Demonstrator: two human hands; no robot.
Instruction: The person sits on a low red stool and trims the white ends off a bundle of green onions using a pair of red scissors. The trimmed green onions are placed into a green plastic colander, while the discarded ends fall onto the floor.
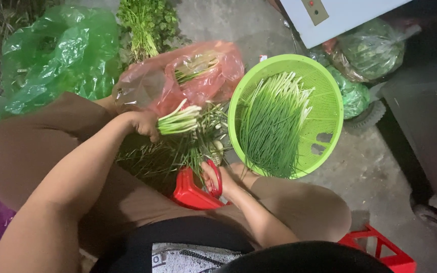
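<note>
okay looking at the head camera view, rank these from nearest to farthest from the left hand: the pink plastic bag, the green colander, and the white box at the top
From the left hand, which grips a bunch of green stalks:
1. Pink plastic bag, just above and right of the hand, next to it.
2. Green colander, farther right, holding trimmed stalks.
3. White box, at the top right edge, beyond the colander.

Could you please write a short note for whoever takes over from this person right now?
Left hand: grips a bunch of chives, white ends pointing right.
Right hand: holds red scissors low by the red stool.
Done: a pile of trimmed chives lies in the green basket.
Left: the held bunch; more greens show in the pink bag. Scraps lie between the knees.
</note>
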